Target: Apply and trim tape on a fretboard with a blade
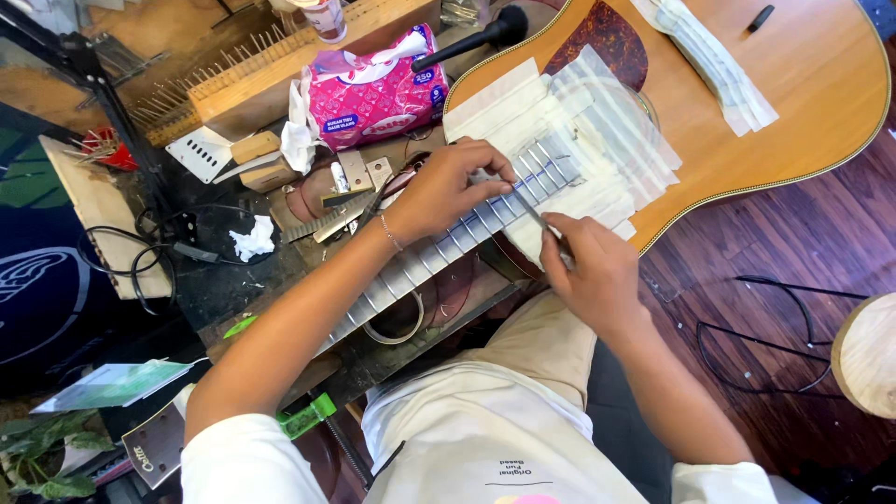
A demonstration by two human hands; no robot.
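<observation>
An acoustic guitar (793,103) lies across the workbench, its neck (439,257) running down-left toward me. The fretboard is covered in pale masking tape between the metal frets, and tape strips (579,140) cover the body around the soundhole. My left hand (448,187) presses down on the taped fretboard near the body. My right hand (593,271) pinches a thin metal tool (532,210) whose tip rests on the frets just right of my left fingers.
A pink tissue pack (369,89) and a wooden block with metal pins (233,75) sit at the back. Small tools, wood scraps and black cables (149,252) clutter the left bench. A folded tape stack (719,65) lies on the guitar body. A round wooden stool (868,355) stands at right.
</observation>
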